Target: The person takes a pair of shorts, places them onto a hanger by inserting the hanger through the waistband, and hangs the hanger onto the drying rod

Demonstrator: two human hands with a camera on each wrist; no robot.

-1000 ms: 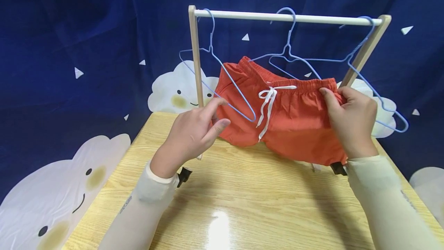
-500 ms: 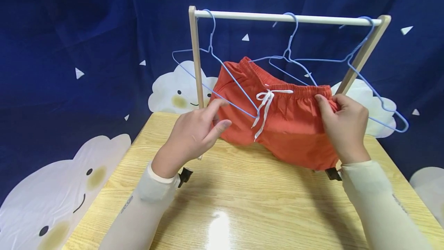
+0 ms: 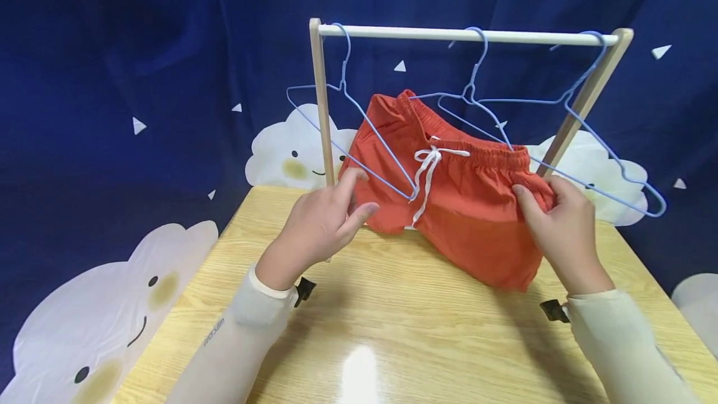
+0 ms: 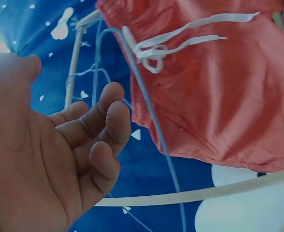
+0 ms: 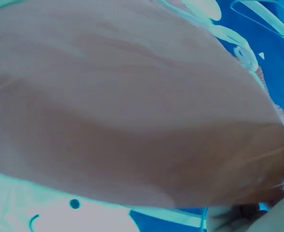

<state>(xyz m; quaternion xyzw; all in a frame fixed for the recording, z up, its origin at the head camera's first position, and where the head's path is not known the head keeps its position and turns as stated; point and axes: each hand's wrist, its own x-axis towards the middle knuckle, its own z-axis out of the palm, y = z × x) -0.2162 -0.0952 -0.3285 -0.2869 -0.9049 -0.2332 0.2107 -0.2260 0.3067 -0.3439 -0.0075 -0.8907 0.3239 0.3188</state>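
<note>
Red shorts (image 3: 471,211) with a white drawstring (image 3: 430,158) hang from the middle blue hanger (image 3: 474,72), whose arms run into the waistband. My right hand (image 3: 569,235) pinches the shorts' right side just below the waistband, thumb in front and fingers behind. In the right wrist view the cloth of the shorts (image 5: 142,106) fills most of the picture. My left hand (image 3: 322,223) holds nothing. Its fingers are loosely bent near the left leg of the shorts, by the lower bar of the left blue hanger (image 3: 344,72). The left wrist view shows its bare palm (image 4: 40,159).
A small rack with a white rail (image 3: 412,33) and wooden posts stands on the wooden table (image 3: 426,323). Another blue hanger (image 3: 573,90) hangs at the right end. Behind is a dark blue curtain (image 3: 140,30) with white clouds and triangles.
My right hand has moved down from the waistband to the side below it, and the right side of the shorts has dropped. The middle hanger's hook has shifted right. My left hand has barely moved.
</note>
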